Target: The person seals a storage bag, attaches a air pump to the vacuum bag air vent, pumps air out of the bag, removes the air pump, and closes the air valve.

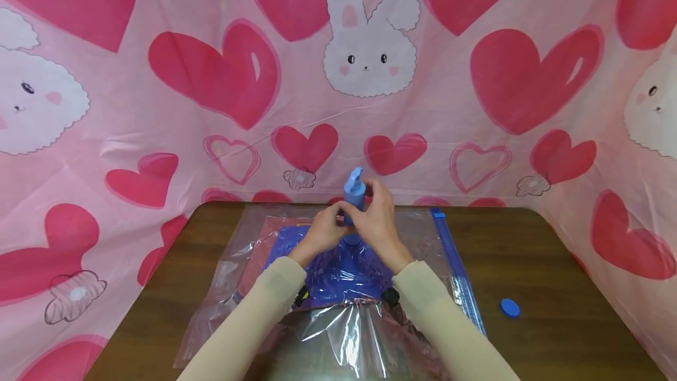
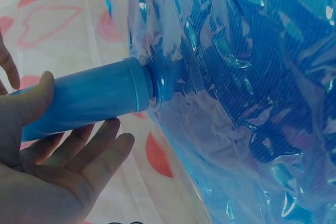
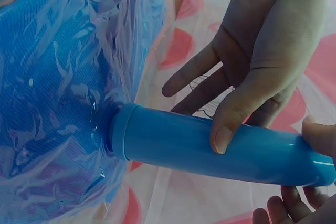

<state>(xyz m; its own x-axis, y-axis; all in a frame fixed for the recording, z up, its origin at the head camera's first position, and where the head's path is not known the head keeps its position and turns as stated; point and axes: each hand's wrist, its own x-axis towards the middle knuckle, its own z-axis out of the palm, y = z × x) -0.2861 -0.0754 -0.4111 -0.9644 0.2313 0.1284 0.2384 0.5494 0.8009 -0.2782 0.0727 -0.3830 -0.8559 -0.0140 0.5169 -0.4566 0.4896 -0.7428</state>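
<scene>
A blue hand-held vacuum pump (image 1: 354, 196) stands upright at the far middle of the table. Its collar end meets the round valve (image 3: 107, 129) of a clear vacuum storage bag (image 1: 214, 310). My left hand (image 1: 324, 227) holds the pump's upper part from the left, thumb and fingers about the barrel. From the other side my right hand (image 1: 378, 221) grips it, with its thumb laid along the barrel in the right wrist view. Blue ribbed cloth (image 2: 220, 40) and a pinkish-red piece (image 1: 259, 257) lie inside the wrinkled bag.
A blue round cap (image 1: 510, 307) lies on the dark wooden table (image 1: 502, 251) at the right. Along the bag's right side runs a blue zip seal (image 1: 452, 251). A pink heart-and-bunny cloth (image 1: 449, 116) hangs behind and beside the table.
</scene>
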